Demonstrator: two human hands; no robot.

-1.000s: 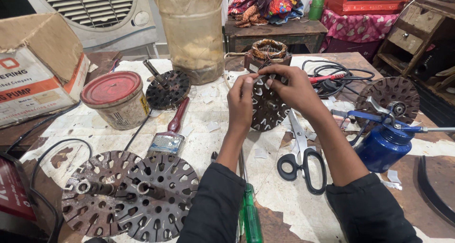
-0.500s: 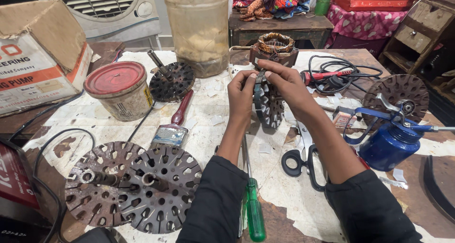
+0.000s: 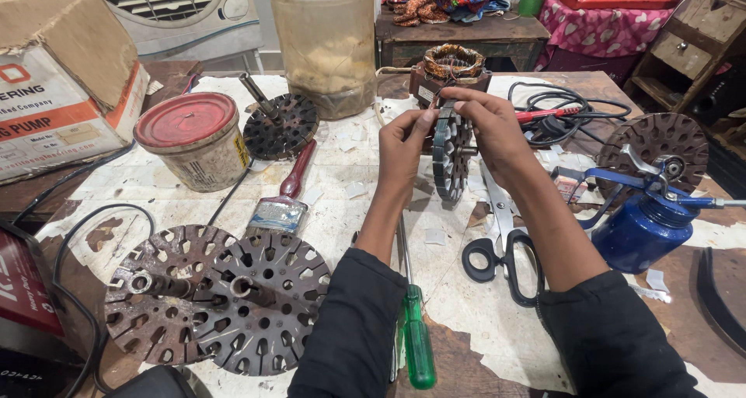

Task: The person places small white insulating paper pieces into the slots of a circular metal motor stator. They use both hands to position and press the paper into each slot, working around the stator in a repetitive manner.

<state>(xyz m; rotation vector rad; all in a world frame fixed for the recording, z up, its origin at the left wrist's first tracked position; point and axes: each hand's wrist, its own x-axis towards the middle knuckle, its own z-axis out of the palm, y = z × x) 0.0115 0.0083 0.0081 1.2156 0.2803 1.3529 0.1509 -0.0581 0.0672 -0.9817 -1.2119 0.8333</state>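
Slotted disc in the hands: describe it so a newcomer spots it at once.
Start at the big translucent jar at the table's far edge. Just right of it and nearer, both hands hold a round slotted metal disc on edge, upright. Every other such disc lies flat on the table.

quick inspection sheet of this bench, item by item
surface: workbench under torn, stained white paper, small paper scraps scattered.
job's things: slotted metal rotor disc held on edge between both hands; copper-wound stator right behind it.
clutter: two perforated discs, paintbrush, red-lidded tin, scissors, green screwdriver, blue oil can.
hands: left hand and right hand both grip the disc.
cables: black cable coiled at right.
surroundings: cardboard box, air cooler, wooden drawers.
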